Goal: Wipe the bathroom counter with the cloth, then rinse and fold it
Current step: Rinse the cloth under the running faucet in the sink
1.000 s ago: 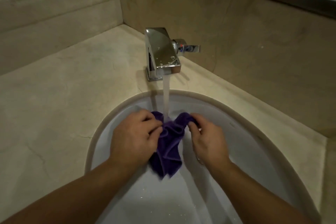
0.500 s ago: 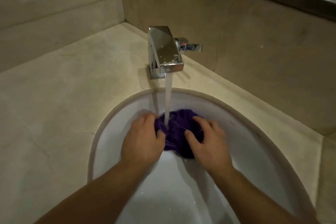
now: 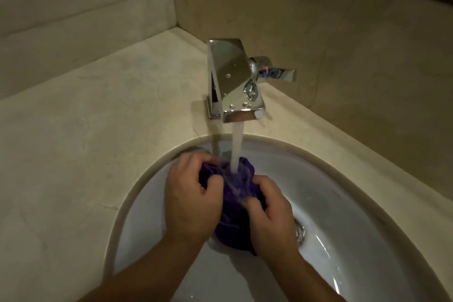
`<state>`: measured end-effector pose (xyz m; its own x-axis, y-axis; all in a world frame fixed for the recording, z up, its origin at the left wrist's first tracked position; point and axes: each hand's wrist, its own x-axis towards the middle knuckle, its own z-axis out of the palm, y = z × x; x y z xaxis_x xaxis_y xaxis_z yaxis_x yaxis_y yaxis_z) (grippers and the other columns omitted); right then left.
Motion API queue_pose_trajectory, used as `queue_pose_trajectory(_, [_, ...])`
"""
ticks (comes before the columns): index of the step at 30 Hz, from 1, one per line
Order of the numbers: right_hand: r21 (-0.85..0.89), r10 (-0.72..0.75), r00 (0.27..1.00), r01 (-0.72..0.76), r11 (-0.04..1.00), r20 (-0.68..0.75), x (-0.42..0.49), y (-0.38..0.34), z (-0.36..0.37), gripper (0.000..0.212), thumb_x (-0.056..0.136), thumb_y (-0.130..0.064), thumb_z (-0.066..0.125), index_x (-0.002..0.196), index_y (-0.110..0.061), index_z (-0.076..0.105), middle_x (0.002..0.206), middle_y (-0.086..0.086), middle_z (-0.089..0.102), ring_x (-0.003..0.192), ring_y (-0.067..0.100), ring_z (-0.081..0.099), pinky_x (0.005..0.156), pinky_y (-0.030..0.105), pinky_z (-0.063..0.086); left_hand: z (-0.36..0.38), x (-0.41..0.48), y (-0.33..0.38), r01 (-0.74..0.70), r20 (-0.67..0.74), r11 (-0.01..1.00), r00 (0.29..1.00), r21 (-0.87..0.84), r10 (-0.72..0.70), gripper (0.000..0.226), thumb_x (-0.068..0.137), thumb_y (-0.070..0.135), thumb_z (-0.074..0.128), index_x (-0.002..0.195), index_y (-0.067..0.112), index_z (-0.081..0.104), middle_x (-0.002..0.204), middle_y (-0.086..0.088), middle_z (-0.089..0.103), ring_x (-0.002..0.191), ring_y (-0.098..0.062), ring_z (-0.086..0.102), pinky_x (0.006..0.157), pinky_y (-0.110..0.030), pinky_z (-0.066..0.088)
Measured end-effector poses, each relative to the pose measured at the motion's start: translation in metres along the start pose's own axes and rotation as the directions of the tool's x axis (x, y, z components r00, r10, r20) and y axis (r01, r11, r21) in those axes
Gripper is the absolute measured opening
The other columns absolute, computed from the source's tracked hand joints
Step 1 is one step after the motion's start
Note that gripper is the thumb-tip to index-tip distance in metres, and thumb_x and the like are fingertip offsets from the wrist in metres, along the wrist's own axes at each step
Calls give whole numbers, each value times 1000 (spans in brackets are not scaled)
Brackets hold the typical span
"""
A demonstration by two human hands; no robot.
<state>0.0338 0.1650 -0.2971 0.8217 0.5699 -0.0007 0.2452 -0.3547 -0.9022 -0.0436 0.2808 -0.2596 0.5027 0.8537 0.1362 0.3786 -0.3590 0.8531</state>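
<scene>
Both hands have drawn together since a moment ago, bunching the cloth (image 3: 229, 230) into a wad under the running water (image 3: 237, 144).
Left hand (image 3: 191, 200) and right hand (image 3: 270, 218) curl tightly round it, inside the sink (image 3: 348, 203), just left of the drain (image 3: 300, 230). The tap (image 3: 231, 73) stands close behind; the counter (image 3: 98, 117) spreads wide leftward, and the wall (image 3: 355, 39) hems the right.

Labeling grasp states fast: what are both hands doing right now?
Left hand: closed, gripping the bunched purple fabric cloth under the running water.
Right hand: closed, gripping the same cloth.
</scene>
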Motion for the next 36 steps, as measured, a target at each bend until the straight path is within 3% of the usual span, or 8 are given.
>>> queue_pose_trajectory(4, [121,97,993,-88,989,-69,4,4,18,45,88,-57,40,132,-54,45,132,-27,49,122,-4,48,103,31,43,9,-1,-11,-132,102,957,989,258,109,50,86,53,38,121,26,61,125,9,55,118,-10,48,100,-29,41])
queue_pose_trajectory(6, [-59,20,995,-26,998,-101,-1,9,34,46,94,-56,33,137,-47,48,132,-24,52,119,-3,49,101,30,41,19,-8,-20,-195,215,913,969,359,122,53,95,50,26,131,25,56,132,5,55,118,-13,52,99,-30,45])
queue_pose_trajectory(8, [-286,-58,990,18,958,-131,-6,19,45,50,98,-51,24,134,-39,57,128,-13,60,111,9,54,94,33,41,28,-16,-30,-307,311,869,931,388,190,62,103,45,11,120,18,65,115,-1,67,100,-18,63,88,-37,53])
queue_pose_trajectory(12, [-484,-86,986,5,875,-145,5,30,46,37,99,-45,32,121,-36,60,101,-8,63,88,14,53,77,32,38,37,-16,-42,-311,232,816,947,487,222,61,103,45,15,91,22,70,84,3,69,78,-20,62,75,-36,45])
queue_pose_trajectory(18, [-502,-170,972,69,862,-159,17,37,42,31,96,-34,34,95,-20,61,84,1,59,74,24,53,66,39,48,49,-14,-36,-273,257,667,958,693,126,53,100,49,23,79,22,63,73,0,63,72,-23,57,71,-37,37])
queue_pose_trajectory(24, [-718,-359,932,287,634,54,34,40,32,11,78,-25,62,72,-18,56,70,1,54,63,22,55,54,37,54,60,-9,-31,-132,130,706,990,695,57,43,88,48,32,74,22,63,68,1,62,69,-24,61,72,-36,44])
queue_pose_trajectory(28, [-711,-239,959,276,647,154,39,40,29,35,55,-14,91,71,-15,60,70,3,58,63,22,60,53,37,57,66,-7,-31,-105,83,732,994,673,67,45,89,49,33,71,20,62,62,1,59,64,-24,59,72,-36,42])
queue_pose_trajectory(36, [-636,-299,951,274,721,71,39,42,28,10,87,-24,54,79,-19,57,76,-2,56,68,18,58,62,34,54,71,-9,-34,-113,67,753,994,648,92,59,96,56,24,74,21,66,65,1,62,67,-23,60,73,-36,32])
